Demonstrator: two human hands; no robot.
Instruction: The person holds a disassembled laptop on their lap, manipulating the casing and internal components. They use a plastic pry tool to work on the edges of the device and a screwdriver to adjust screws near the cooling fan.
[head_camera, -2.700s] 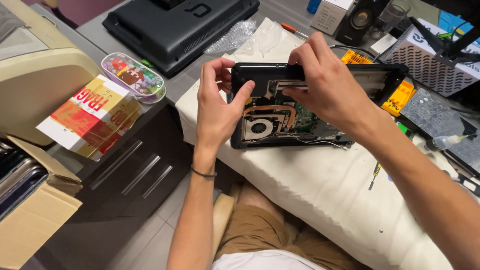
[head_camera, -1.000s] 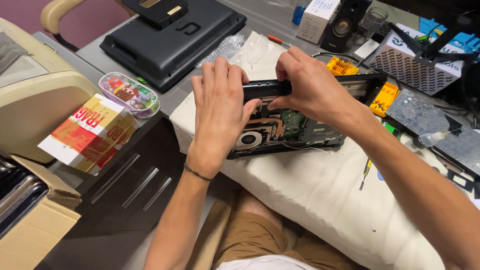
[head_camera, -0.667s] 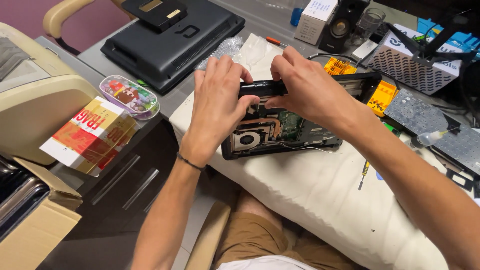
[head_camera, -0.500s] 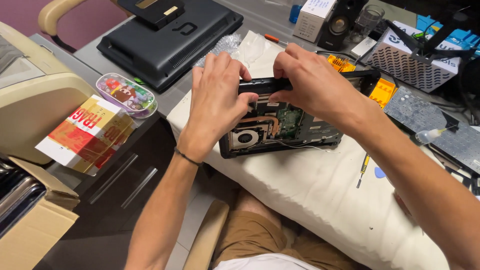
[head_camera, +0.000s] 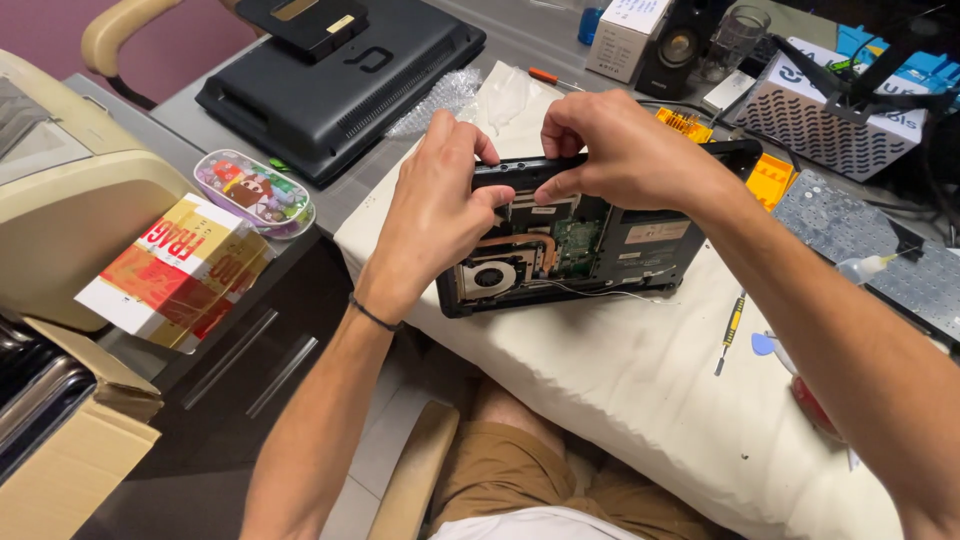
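1. Gripping with both: left hand (head_camera: 432, 215) and right hand (head_camera: 612, 150) pinching the black strip (head_camera: 527, 172) along the far edge of the opened laptop (head_camera: 590, 245).
2. Lying on a white cloth (head_camera: 640, 400), fan (head_camera: 489, 277) exposed.
3. Resting nearby, seemingly a small screwdriver (head_camera: 727, 335).

Black laptop (head_camera: 600, 235), copper pipe inside; white cloth (head_camera: 620, 390); red-orange box (head_camera: 180, 270); yellow-handled screwdriver (head_camera: 728, 335)

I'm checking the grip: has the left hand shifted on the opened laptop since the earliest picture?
Yes. The left hand has moved up from the fan corner to the rear edge of the opened laptop, close beside the right hand.
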